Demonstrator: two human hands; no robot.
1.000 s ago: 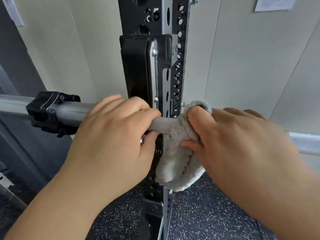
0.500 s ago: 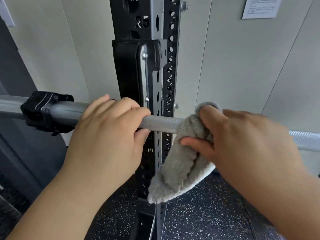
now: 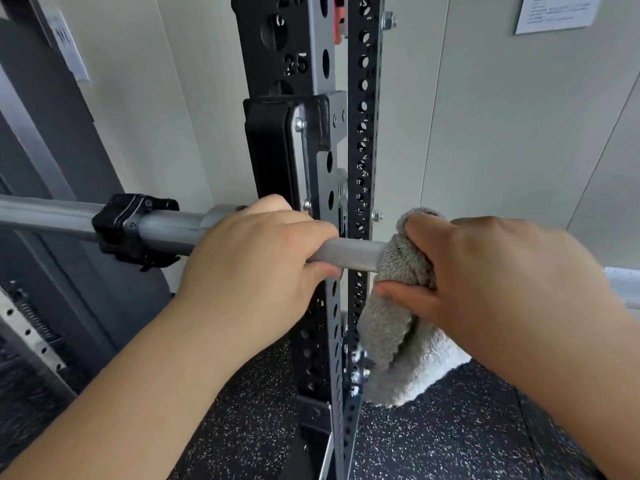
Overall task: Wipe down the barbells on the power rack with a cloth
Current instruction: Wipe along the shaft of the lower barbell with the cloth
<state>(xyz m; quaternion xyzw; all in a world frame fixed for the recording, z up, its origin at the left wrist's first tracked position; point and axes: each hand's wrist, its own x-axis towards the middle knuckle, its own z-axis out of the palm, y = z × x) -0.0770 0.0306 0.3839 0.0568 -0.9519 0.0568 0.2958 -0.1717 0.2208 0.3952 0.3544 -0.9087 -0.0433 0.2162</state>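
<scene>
Left hand grips the knurled grey barbell beside the black rack upright, while right hand clamps a fluffy grey cloth around the bar

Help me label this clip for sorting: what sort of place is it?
Most likely a gym or weight room: a barbell with a black collar crosses a perforated power rack upright, above speckled rubber flooring.
</scene>
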